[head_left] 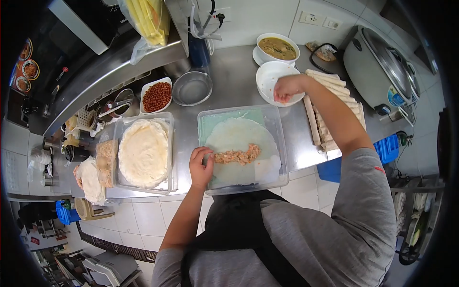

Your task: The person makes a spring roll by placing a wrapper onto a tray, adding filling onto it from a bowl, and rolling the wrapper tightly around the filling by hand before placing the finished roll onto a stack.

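Note:
A pale round wrapper (234,130) lies in a clear plastic tray (285,162) in front of me, with a strip of chunky orange-brown filling (239,156) across it. My left hand (201,166) rests at the strip's left end, thumb and fingers apart, holding nothing. Over at the upper right, my right hand (288,89) dips into a white bowl (264,79) with its fingers pinched together. Whatever sits between those fingertips is hidden. Small orange bits cling to the bowl's inside.
Rolled wrappers (330,110) are stacked under my right forearm, near a large rice cooker (377,67). Left stands a container of stacked wrappers (143,153), with a dish of peanuts (157,96) and a metal bowl (192,88) behind. A soup bowl (277,48) is at the back.

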Demonstrator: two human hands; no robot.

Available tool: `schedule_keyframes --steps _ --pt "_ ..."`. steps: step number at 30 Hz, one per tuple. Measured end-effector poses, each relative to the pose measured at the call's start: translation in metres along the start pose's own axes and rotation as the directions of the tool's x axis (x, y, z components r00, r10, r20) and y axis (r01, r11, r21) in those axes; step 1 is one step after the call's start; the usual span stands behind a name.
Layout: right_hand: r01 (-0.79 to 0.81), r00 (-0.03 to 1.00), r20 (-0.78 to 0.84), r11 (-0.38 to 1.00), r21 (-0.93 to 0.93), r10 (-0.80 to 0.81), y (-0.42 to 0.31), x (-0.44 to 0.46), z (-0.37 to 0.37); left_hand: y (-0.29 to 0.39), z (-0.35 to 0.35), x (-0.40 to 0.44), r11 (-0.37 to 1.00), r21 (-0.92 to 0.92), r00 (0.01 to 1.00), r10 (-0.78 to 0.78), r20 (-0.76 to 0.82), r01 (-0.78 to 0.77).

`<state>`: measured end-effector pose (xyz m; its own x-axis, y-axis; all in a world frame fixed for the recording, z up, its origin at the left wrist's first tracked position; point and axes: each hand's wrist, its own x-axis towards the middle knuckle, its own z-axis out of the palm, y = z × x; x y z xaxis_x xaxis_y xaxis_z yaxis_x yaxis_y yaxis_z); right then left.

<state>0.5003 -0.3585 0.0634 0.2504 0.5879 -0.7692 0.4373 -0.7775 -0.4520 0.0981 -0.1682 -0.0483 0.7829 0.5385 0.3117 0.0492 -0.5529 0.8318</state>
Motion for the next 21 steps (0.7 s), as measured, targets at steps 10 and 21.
schedule_keyframes --steps 10,21 --pt "0.737 0.444 -0.867 0.643 0.211 -0.224 -0.089 -0.075 0.231 -0.001 -0.001 0.003 0.994 -0.098 0.999 0.044 0.007 -0.043" --pt "0.485 0.237 -0.931 0.864 -0.135 -0.279 -0.048 -0.006 0.282 0.036 0.042 0.015 0.888 0.135 0.803 0.322 0.502 -0.440"
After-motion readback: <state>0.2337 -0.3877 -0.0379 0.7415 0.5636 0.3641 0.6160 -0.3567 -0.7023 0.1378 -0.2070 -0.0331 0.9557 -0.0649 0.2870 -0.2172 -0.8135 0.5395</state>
